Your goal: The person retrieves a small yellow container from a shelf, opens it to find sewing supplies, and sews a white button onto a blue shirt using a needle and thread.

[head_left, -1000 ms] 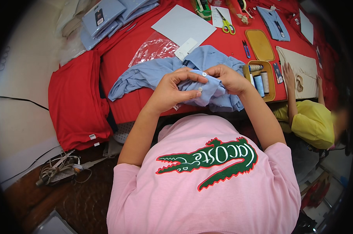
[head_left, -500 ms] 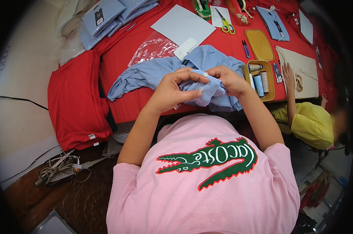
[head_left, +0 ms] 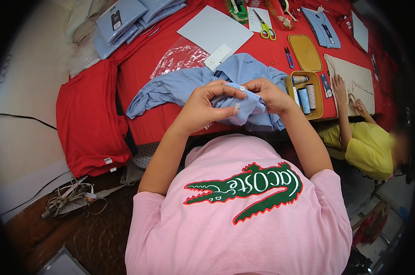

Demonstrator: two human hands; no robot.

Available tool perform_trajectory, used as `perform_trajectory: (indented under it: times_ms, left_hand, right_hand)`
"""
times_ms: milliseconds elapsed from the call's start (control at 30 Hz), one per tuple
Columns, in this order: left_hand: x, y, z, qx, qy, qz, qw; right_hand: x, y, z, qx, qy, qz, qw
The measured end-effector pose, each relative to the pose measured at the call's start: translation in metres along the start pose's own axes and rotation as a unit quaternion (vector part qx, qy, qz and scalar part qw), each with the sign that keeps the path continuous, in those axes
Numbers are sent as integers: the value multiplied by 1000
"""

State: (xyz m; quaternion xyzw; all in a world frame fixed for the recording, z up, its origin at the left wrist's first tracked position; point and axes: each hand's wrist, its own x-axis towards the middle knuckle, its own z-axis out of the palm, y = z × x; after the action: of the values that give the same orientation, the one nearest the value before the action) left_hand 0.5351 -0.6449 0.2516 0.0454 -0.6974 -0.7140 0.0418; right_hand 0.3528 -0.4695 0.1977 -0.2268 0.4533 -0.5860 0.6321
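A light blue shirt lies crumpled at the near edge of the red-covered table, one sleeve stretched to the left. My left hand pinches a raised fold of it between thumb and fingers. My right hand grips the same fold from the other side, fingertips close to a white button. A second white button shows beside my left thumb. Whether a needle or thread is between my fingers is too small to tell. A white tag rests against the shirt's collar.
Right of the shirt stands a yellow box of thread spools, with its lid, snips and scissors beyond. A co-worker's hands rest on beige cloth. Red cloth hangs at left; bagged shirts are stacked behind.
My hands and the shirt have hardly moved. At the right, the co-worker's second hand has come forward onto the beige cloth.
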Motion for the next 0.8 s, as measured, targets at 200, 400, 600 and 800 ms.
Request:
perform_trajectory:
  times_ms: [200, 400, 600, 800]
  left_hand:
    - [2, -4, -1, 0, -1, 5, 1000]
    - [4, -4, -2, 10, 4, 13, 1000]
    - [4, -6, -6, 61, 20, 20, 998]
    - [0, -7, -7, 44, 48, 3, 998]
  right_hand:
    - [0, 1, 1, 9, 4, 5, 1000]
    - [0, 5, 4, 20, 2, -7, 1000]
    - [1, -1, 18, 34, 61, -25, 997]
    - [-23, -38, 42, -399, 263, -293, 828]
